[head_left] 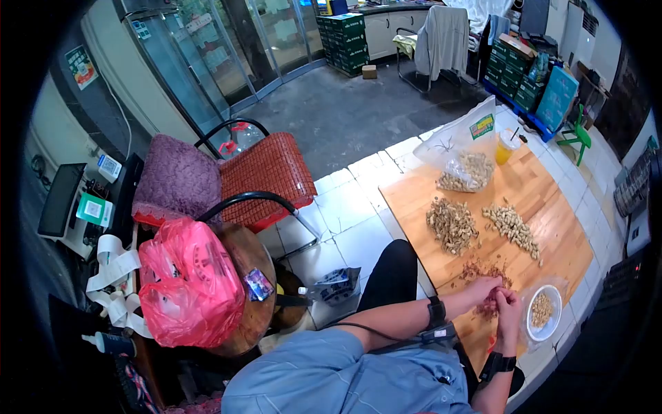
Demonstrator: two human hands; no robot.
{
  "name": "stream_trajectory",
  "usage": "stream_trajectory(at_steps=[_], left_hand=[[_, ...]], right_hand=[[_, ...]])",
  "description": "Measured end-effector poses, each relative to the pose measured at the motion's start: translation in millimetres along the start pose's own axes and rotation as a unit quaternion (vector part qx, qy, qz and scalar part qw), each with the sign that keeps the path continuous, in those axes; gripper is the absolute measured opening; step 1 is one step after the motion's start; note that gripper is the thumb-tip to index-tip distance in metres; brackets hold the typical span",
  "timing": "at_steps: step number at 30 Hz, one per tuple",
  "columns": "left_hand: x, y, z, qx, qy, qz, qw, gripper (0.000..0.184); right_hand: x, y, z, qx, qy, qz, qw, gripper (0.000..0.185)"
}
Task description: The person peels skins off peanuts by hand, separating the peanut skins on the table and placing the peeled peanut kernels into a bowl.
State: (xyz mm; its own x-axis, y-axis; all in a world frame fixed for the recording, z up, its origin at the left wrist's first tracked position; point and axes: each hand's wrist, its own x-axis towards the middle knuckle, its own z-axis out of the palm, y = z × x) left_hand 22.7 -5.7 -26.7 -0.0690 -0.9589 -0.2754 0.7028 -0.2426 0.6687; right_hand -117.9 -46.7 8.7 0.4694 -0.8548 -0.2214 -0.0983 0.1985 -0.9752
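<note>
My left hand and my right hand meet over the front of the wooden table. Their fingers are pinched together; whatever they hold is too small to make out. Beneath and around them lie scattered reddish-brown peanut skins. Just right of my right hand is a white bowl holding shelled peanuts. Farther back are a heap of broken peanut shells and a pile of whole unshelled peanuts. A clear plastic bag with more peanuts stands behind them.
A cup of yellow drink with a straw stands at the table's back edge. To my left are a chair and a round stool bearing a pink plastic bag. Green cartons are stacked across the room.
</note>
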Motion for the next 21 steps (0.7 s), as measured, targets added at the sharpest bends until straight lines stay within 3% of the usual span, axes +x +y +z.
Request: stream_trajectory(at_steps=[1,6,9,10,13,15,16,18,21], left_hand=[[-3,0,-2,-0.045,-0.033,-0.039,0.998,0.035],[-27,6,20,-0.088,0.023,-0.061,0.994,0.039],[-22,4,15,-0.103,0.055,-0.042,0.992,0.039],[-15,-8,11,-0.11,0.054,-0.043,0.992,0.038],[-13,-5,7,-0.083,0.019,-0.008,0.996,0.038],[-18,4,16,-0.123,0.033,-0.019,0.992,0.046],[-21,9,12,-0.077,-0.029,-0.006,0.997,0.05],[-17,8,11,-0.123,-0.008,-0.04,0.992,0.05],[-18,7,13,-0.103,-0.002,-0.045,0.994,0.058]], right_hand=[[-2,-1,5,-0.01,0.0,-0.002,1.0,0.011],[-4,5,16,-0.059,0.016,0.011,0.998,0.012],[0,13,14,-0.158,0.035,-0.061,0.985,0.012],[3,19,15,-0.194,0.054,-0.149,0.968,0.015],[-1,12,16,-0.237,0.061,-0.12,0.962,0.021],[-5,0,17,-0.224,0.063,-0.162,0.959,0.021],[-9,-10,18,-0.219,0.068,-0.138,0.963,0.018],[-1,1,10,-0.035,0.009,-0.016,0.999,0.016],[-4,1,9,0.016,0.016,0.0,1.0,0.015]])
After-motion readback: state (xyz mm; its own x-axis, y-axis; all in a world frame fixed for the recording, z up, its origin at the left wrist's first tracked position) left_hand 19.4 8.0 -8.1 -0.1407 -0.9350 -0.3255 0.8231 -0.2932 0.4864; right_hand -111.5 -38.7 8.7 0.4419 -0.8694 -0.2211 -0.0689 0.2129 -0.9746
